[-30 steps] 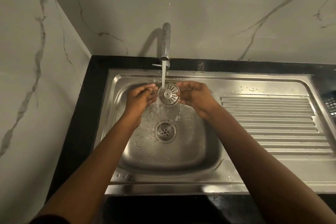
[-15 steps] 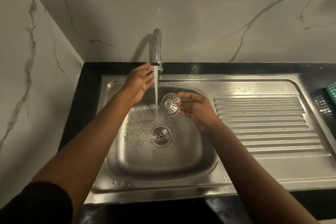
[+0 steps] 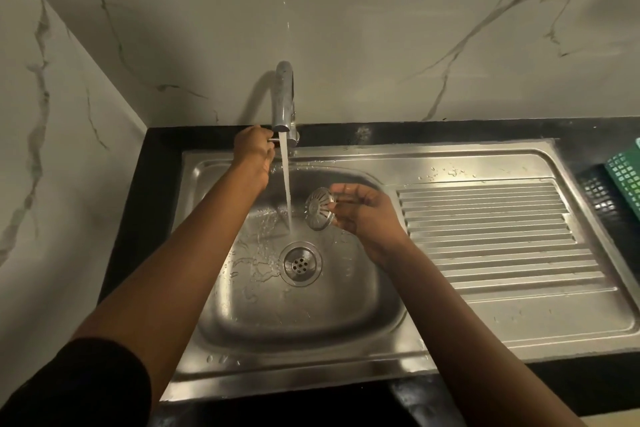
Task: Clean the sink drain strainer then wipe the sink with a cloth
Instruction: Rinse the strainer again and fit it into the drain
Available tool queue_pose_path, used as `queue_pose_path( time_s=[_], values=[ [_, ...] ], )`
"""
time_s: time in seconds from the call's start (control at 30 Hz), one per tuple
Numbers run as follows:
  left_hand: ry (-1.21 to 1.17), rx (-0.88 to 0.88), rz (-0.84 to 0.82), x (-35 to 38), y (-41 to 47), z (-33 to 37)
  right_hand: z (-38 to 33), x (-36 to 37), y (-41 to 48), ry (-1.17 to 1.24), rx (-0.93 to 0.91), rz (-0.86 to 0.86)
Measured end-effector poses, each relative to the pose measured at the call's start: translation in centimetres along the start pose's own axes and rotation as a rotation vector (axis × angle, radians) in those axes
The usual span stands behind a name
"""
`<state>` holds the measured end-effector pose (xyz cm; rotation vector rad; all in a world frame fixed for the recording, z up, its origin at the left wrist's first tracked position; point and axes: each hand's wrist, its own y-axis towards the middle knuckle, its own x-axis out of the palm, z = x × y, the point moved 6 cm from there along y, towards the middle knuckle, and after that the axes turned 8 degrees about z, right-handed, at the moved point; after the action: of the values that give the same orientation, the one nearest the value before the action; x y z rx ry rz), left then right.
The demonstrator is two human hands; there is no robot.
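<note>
One strainer [image 3: 320, 208] held over the sink [image 3: 311, 317]

My right hand [image 3: 360, 215] pinches the strainer by its edge, tipped on its side, up in the air. It is just beside the running water [image 3: 286, 191], not in it. The open drain [image 3: 300, 263] is below it. My left hand [image 3: 254, 149] is at the tap [image 3: 284, 97], fingers curled round its small handle [image 3: 273, 139]. A green basket [image 3: 627, 177] sits far right.

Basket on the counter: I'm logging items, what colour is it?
The basket is green latticework; head view.
</note>
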<state>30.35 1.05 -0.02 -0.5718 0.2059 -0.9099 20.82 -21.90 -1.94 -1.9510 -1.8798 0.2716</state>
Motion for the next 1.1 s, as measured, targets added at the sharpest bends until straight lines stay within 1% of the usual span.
queue_pose_path(
  time_s=[0.17, 0.27, 0.37, 0.47, 0.7, 0.77, 0.87, 0.93, 1.0, 1.07, 1.1],
  values=[
    [-0.116, -0.056, 0.002, -0.9, 0.5, -0.3, 0.0, -0.3, -0.5, 0.009, -0.004, 0.007],
    [-0.160, -0.040, -0.031, -1.0, 0.3, 0.1, 0.0, -0.3, -0.4, 0.016, -0.001, 0.015],
    [-0.122, 0.016, -0.100, -0.4, -0.3, 0.4, -0.1, -0.2, -0.5, 0.026, 0.000, 0.026],
    [-0.098, 0.035, -0.153, 0.4, -1.1, 0.2, -0.1, -0.1, -0.5, 0.044, 0.000, 0.031],
    [0.046, 0.124, -0.355, 0.6, -1.7, -0.3, -0.6, 0.3, -0.9, 0.054, -0.026, 0.034],
    [0.056, 0.135, -0.334, 0.1, -2.2, -0.3, -0.7, 0.4, -1.1, 0.064, -0.030, 0.035],
    [0.180, 0.145, -0.243, -1.5, -3.6, -1.2, -0.9, 0.6, -1.7, 0.071, -0.047, 0.036],
    [0.259, 0.125, -0.246, -2.8, -4.9, -2.7, -1.1, 0.6, -2.2, 0.031, -0.083, 0.050],
    [0.342, 0.098, -0.310, -4.0, -6.5, -4.4, -1.3, 0.7, -2.8, -0.051, -0.141, 0.067],
    [0.396, 0.069, -0.375, -4.8, -7.9, -5.8, -1.4, 1.3, -3.4, -0.189, -0.230, 0.095],
    [0.407, 0.053, -0.395, -5.1, -8.3, -6.4, -1.5, 1.6, -3.7, -0.300, -0.291, 0.113]
  ],
)
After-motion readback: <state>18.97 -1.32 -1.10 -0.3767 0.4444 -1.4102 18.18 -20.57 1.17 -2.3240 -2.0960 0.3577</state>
